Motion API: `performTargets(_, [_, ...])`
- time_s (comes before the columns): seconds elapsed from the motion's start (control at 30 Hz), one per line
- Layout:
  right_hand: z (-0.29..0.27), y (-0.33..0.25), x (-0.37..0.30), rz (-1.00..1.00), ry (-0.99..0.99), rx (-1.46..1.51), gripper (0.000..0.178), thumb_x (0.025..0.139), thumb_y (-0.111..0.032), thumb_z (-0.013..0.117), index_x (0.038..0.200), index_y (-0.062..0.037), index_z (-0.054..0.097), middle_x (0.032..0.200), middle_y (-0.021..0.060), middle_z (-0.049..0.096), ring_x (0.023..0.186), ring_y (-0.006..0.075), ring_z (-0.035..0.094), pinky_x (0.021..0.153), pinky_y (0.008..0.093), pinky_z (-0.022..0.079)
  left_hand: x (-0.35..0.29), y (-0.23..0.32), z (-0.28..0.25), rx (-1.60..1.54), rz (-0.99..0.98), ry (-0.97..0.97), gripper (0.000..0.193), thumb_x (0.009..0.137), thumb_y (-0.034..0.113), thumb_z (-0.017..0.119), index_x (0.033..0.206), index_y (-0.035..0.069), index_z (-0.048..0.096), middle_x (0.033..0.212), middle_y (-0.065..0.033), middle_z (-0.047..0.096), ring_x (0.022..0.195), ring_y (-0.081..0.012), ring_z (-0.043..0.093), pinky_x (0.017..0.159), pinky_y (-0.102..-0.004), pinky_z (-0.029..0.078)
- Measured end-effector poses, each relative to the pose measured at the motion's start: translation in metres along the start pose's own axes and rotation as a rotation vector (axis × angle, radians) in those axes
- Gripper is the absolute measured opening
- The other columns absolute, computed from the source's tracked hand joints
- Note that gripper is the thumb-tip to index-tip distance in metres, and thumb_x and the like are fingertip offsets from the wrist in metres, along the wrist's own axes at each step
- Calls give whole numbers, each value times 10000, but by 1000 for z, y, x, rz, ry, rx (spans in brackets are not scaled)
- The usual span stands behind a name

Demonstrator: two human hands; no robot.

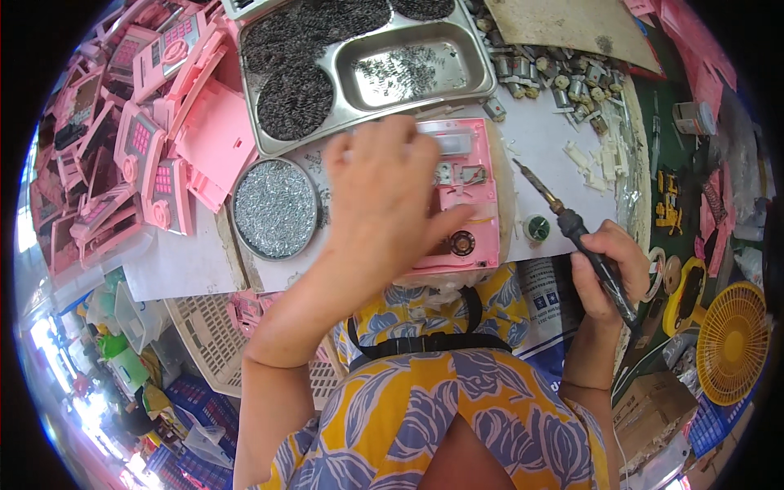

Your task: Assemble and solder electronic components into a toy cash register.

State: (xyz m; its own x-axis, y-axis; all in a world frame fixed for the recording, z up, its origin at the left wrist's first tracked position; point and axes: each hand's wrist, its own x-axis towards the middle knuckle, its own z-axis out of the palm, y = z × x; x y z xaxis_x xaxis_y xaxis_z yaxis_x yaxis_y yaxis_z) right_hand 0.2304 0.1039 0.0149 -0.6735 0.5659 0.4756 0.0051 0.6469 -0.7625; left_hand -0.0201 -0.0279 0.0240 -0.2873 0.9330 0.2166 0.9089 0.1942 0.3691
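A soldering iron (590,243) with a black handle is held in my right hand (614,265), its thin tip pointing up and left over the white sheet. My left hand (380,196) hovers palm down over the left part of an open pink plastic housing (482,237). Its thumb stretches out to the right, apart from the bent fingers, whose tips are hidden. Inside the housing show a small motor-like metal part (473,174), a round dark part (462,242) and a clear strip. Just right of the housing stands a small round pot (536,229) with green in it.
A steel compartment tray (486,86) holds many dark springs or screws. Shiny small screws fill a round dish (275,209). Pink housings (163,147) pile up at left. Small motors (576,86) and white plastic pieces (604,159) lie at right, near a yellow fan (732,343).
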Motion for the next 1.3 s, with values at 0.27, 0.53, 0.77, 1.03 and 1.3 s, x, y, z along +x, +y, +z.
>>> performTargets(0.27, [8, 2, 4, 21, 48, 9, 244, 751, 21, 744, 978, 16, 658, 649, 30, 479, 548, 122, 419, 503, 266, 271, -27, -45, -25, 56, 169, -139, 204, 779, 112, 777, 923, 73, 638, 1044, -59, 590, 1027, -286, 567, 927, -435, 424])
performTargets(0.53, [38, -15, 5, 332, 209, 155, 309, 844, -7, 749, 1137, 35, 661, 823, 82, 655, 716, 113, 590, 647, 232, 465, -12, -26, 2, -591, -106, 19, 107, 834, 36, 736, 924, 22, 679, 886, -43, 692, 666, -118, 622, 576, -247, 483])
performTargets(0.77, [86, -13, 45, 223, -14, 291, 482, 861, 61, 696, 1329, 4, 593, 1059, 97, 685, 981, 148, 660, 881, 271, 522, -20, -13, 21, -1130, -470, -45, 85, 924, 20, 714, 996, -15, 688, 899, -15, 707, 714, -28, 605, 627, -187, 489])
performTargets(1.03, [106, -9, 67, 245, -71, 490, 518, 859, 82, 658, 1358, -33, 578, 1090, 86, 660, 990, 138, 665, 892, 278, 550, -22, -15, 24, -1052, -305, 77, 106, 930, 48, 704, 1012, -20, 705, 795, -57, 702, 648, -78, 666, 573, -235, 525])
performTargets(1.3, [107, -12, 65, 275, -82, 421, 557, 873, 70, 686, 1396, -15, 512, 1108, 86, 620, 1003, 159, 657, 908, 304, 547, -22, -18, 21, -1134, -390, -65, 89, 978, 21, 644, 1047, -24, 677, 918, -4, 689, 807, -44, 611, 701, -208, 511])
